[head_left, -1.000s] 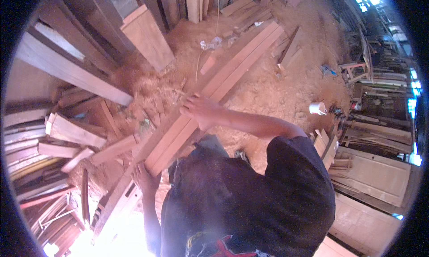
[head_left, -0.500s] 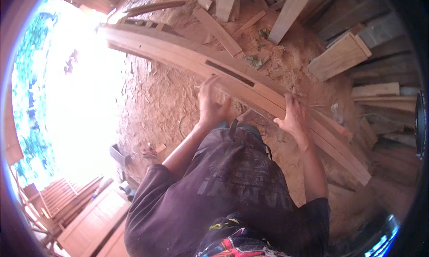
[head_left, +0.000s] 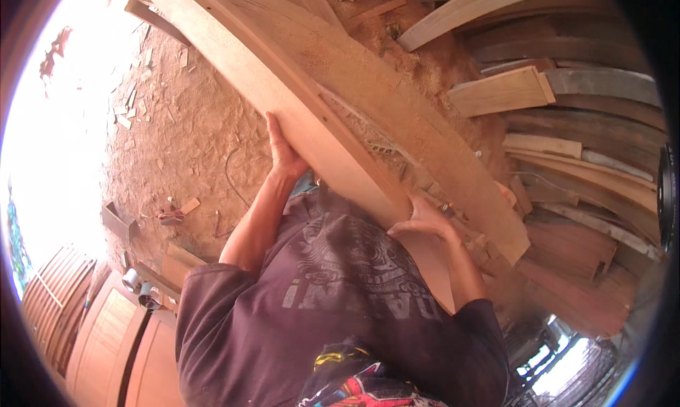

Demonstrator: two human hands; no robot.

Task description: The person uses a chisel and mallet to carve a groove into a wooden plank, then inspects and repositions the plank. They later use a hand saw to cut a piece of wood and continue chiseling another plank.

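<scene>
A long, pale wooden board (head_left: 333,155) slants across in front of me, from the upper left down toward my right forearm. Its smooth broad face is turned toward me, and its narrow edge runs along the far side. My left hand (head_left: 287,154) grips the near edge around mid-length, with one digit lying up against the face and the others hidden beneath. Farther down the board, my right hand (head_left: 430,219) is clasped over it, thumb on the near face and fingers at the far edge. Just beyond lies a wide, sawdust-covered plank (head_left: 397,95), roughly parallel to the board.
Stacked lumber (head_left: 588,88) fills the right side. Wood chips litter the earthen floor (head_left: 191,138) at left. A small metal channel piece (head_left: 119,223) lies there, near some cans (head_left: 147,294) and panelled wooden doors (head_left: 106,329) at lower left.
The board has come off the plank toward my body and turned, so its broad face shows and the dark slot is out of sight. Both hands now grip it; the view has shifted too.
</scene>
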